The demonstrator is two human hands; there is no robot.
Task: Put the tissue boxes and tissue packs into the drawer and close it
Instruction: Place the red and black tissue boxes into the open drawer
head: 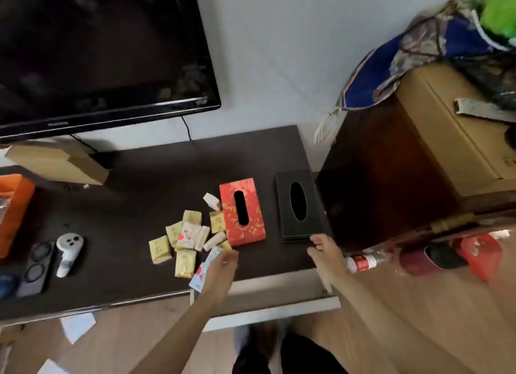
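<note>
A blue-and-white tissue pack [202,273] is gripped by the left hand [222,264] at the dark table [125,206] front edge, its long axis tilted toward the red gold-patterned tissue box [242,212]. The right hand [325,252] is spread open beside the black leather tissue box [298,206]; both boxes lie lengthwise, pointing toward the wall.

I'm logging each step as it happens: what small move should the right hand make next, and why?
Probably close the right hand on the black tissue box: its open fingers sit just at the box's near end, and the box lies on the cabinet top, not yet stowed.
</note>
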